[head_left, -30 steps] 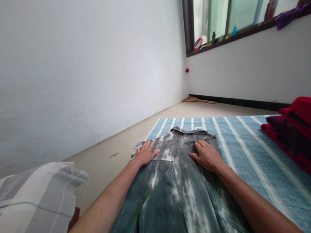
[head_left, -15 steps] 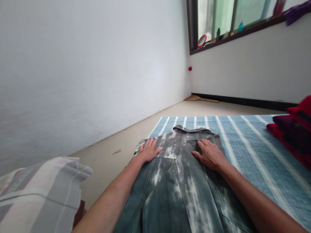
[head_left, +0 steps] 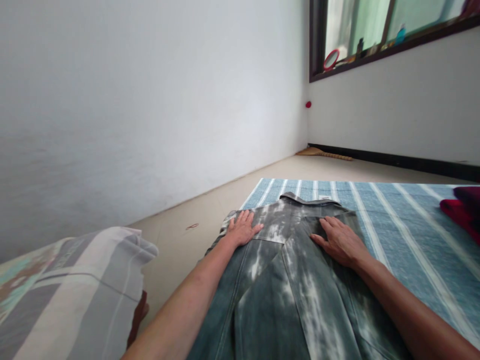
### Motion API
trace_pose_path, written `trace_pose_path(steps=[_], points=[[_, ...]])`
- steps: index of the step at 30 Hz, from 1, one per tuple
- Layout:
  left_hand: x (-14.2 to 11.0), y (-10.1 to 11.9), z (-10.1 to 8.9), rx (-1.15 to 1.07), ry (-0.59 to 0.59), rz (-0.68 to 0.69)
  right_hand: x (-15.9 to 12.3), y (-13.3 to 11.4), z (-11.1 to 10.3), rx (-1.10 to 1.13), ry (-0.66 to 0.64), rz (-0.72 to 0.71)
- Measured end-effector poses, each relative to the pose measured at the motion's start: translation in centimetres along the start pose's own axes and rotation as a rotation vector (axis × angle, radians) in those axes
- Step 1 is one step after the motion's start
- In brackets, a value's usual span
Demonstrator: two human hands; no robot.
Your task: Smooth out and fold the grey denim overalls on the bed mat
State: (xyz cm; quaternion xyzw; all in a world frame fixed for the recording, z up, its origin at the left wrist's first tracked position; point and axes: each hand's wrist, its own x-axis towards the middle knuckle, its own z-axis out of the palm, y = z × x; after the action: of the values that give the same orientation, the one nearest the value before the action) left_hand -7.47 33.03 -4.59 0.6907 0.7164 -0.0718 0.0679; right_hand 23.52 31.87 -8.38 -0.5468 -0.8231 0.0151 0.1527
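Observation:
A dark grey-green denim jacket (head_left: 270, 285) with whitish bleached patches lies spread out, back side up, its collar pointing away from me. My left hand (head_left: 243, 230) rests flat on its left shoulder, fingers apart. On the right, my right hand (head_left: 337, 241) presses on the fabric below the other shoulder, fingers stretched and thumb spread. Neither hand grips anything. Sleeves seem folded in over the back, though my forearms cover part of them. Under the jacket is a blue mat (head_left: 397, 220) with white stripes.
Grey-and-white striped folded cloth (head_left: 93, 285) sits at the lower left. Dark red folded fabric (head_left: 465, 210) lies at the right edge. A small loop (head_left: 192, 226) is on the tiled floor. A white wall (head_left: 168, 110) rises at left; a wooden-handled item (head_left: 326, 153) lies in the corner.
My view has turned slightly left, so everything appears shifted to the right. Both hands stay flat on nearly the same spots of the jacket.

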Motion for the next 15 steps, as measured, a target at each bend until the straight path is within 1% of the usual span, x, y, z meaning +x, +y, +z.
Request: trace_pose_path(steps=[3,7,11,15], points=[[-0.09,0.21,0.14,0.013,0.022,-0.017,-0.01,0.05,0.18,0.008,0.022,0.005],[-0.20,0.47,0.36,0.059,0.078,-0.066,-0.07,-0.01,0.22,-0.004,0.016,0.006],[-0.17,0.45,0.47,0.002,0.020,-0.111,-0.14,-0.08,0.09,-0.005,0.020,0.007],[-0.08,0.26,0.55,-0.020,-0.006,-0.098,-0.16,-0.10,0.05,0.009,0.026,0.001]])
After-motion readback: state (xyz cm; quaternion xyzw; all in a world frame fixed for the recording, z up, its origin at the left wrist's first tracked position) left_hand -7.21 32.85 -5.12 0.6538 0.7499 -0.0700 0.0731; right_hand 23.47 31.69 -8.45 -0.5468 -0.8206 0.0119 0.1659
